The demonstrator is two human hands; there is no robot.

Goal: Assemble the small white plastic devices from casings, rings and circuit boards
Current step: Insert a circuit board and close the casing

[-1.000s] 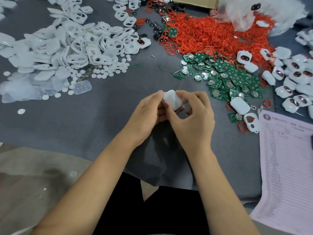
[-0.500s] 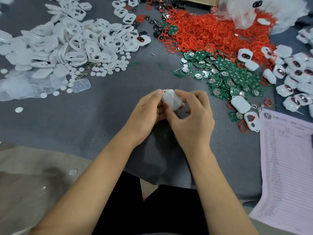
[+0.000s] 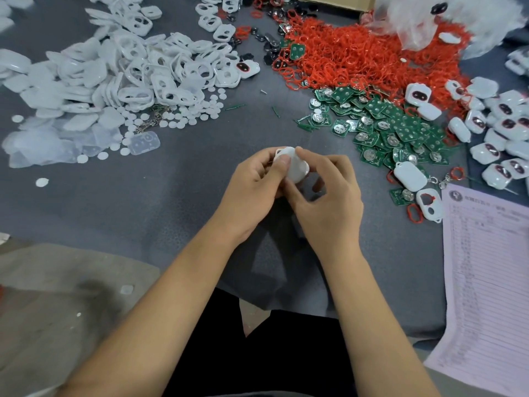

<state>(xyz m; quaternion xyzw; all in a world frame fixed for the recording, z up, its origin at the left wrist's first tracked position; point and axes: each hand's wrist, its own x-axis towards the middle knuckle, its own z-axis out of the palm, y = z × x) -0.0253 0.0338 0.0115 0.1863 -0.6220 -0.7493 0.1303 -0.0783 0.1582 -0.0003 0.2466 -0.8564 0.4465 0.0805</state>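
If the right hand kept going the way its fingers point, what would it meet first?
The right hand points up-left; past the white casing it pinches, bare grey mat, then probably the white casing pile. Depth unclear.

The left hand (image 3: 254, 184) has laid its thumb over the white casing (image 3: 294, 167).

The casing (image 3: 294, 167) is sitting between the left hand (image 3: 254, 190) and the right hand (image 3: 329, 202), above the table cloth (image 3: 186, 196). The heap of casing frames (image 3: 137, 70) is lying far left; the pile of rings (image 3: 357, 55) is lying far right, with the circuit boards (image 3: 395, 124) in front of it. Finished devices (image 3: 501, 133) are lying right of the boards, behind the printed sheet (image 3: 486, 282).
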